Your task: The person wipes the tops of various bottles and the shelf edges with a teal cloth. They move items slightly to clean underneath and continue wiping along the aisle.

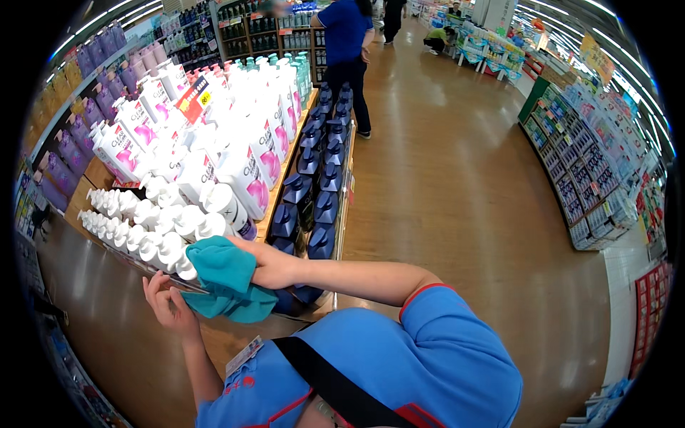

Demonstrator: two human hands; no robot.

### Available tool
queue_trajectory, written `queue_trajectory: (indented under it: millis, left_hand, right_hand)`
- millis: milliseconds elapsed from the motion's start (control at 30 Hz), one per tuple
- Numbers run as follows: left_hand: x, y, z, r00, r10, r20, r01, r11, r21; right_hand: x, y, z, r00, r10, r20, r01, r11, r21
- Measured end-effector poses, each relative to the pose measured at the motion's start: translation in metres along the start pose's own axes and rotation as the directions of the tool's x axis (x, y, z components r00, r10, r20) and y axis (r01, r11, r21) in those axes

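A teal cloth [225,278] hangs bunched from my right hand [273,264], which grips it at the front corner of the shelf display. My left hand [170,307] is raised just left of the cloth, fingers apart and slightly curled, with nothing seen in it. Whether its fingertips touch the cloth's edge, I cannot tell. White pump bottles [160,243] stand in rows right behind the cloth. Dark blue pump bottles [325,206] line the display's right side, and my right forearm crosses over the nearest ones.
Large white Clear shampoo bottles [251,171] crowd the wooden display top [291,160] around a red price sign [193,100]. A person in a blue shirt [348,37] stands at its far end. The wooden aisle floor [428,176] runs between it and a stocked shelf [575,160].
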State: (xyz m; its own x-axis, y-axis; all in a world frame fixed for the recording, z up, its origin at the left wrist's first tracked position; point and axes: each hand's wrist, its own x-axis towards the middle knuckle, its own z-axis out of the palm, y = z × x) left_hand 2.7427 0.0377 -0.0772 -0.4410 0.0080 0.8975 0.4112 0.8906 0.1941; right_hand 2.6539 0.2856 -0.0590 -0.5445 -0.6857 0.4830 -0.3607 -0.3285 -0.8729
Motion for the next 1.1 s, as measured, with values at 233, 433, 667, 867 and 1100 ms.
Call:
queue_trajectory:
  millis: [233, 433, 667, 867, 1100]
  left_hand:
    - [-0.033, 0.115, 0.061, 0.836, -0.262, 0.482, 0.351, 0.931, -0.103]
    - [-0.079, 0.137, 0.107, 0.668, -0.025, 0.744, -0.011, 0.999, 0.044]
    - [-0.098, 0.131, 0.126, 0.614, -0.053, 0.787, -0.045, 0.994, 0.102]
    - [-0.1, 0.129, 0.124, 0.62, -0.115, 0.776, -0.025, 0.986, 0.166]
    - [-0.109, 0.122, 0.13, 0.617, -0.091, 0.781, -0.114, 0.972, 0.204]
  right_hand:
    - [-0.062, -0.019, -0.078, 0.997, -0.003, 0.077, 0.044, 0.848, -0.528]
    - [-0.132, 0.0, -0.067, 0.974, 0.201, 0.102, 0.003, 0.441, -0.898]
    - [-0.169, 0.075, -0.061, 0.951, 0.309, 0.026, -0.177, 0.609, -0.773]
    - [-0.174, 0.069, -0.039, 0.924, 0.375, -0.075, -0.263, 0.481, -0.836]
    - [-0.204, 0.086, -0.024, 0.977, 0.133, -0.168, -0.209, 0.437, -0.875]
